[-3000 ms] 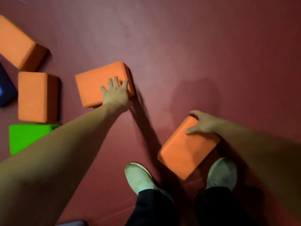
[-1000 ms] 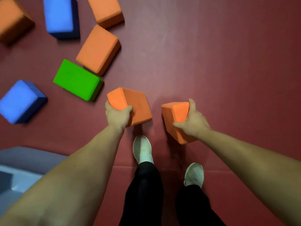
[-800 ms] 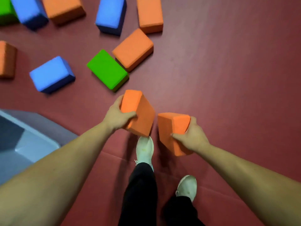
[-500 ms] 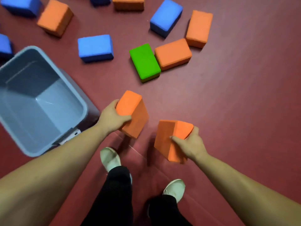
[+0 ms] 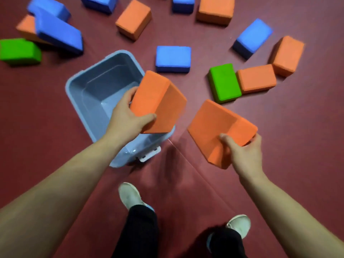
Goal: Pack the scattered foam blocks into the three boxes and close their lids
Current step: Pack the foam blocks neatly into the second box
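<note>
Head view, left hand [image 5: 126,119] gripping tilted orange block [image 5: 158,101], long axis toward box [image 5: 96,90]

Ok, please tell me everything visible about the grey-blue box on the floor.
The grey-blue box looks like smooth plastic, rectangular with rounded corners and a thick rim. It stands upright on the red floor, lid off, nothing visible inside. A white latch sits on its near end. The left hand holds an orange block over its right rim, hiding part.

We see only a dark red matte floor [image 5: 290,138] under soft, even light. A thin pale seam [image 5: 188,161] crosses it on a slant. Below that seam the red looks a little paler, and a blurred shadow lies just beside it.
</note>
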